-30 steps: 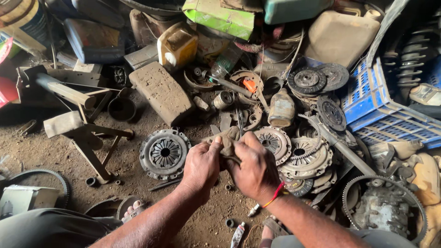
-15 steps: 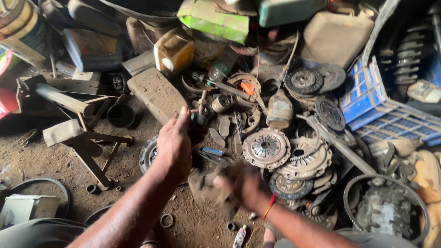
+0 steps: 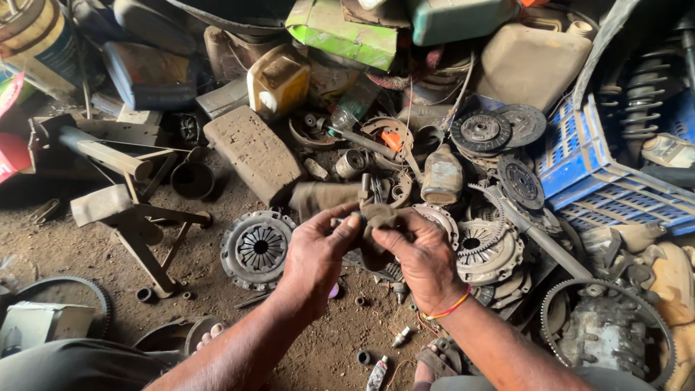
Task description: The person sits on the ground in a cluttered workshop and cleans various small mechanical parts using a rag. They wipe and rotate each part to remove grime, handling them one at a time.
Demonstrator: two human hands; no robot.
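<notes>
Greasy brown rag (image 3: 376, 221) bunched between both sets of fingertips, left hand (image 3: 315, 257) and right hand (image 3: 427, 261) pinching it closed. Looks soft, light, floppy and probably slick, so grab a thick fold. Clutch plate (image 3: 258, 248) sits just left of the fingers.

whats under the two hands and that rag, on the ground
Both hands, left hand and right hand, pinch a dirty rag over the dirt floor. A clutch plate shows beside them; parts directly beneath are hidden.
</notes>
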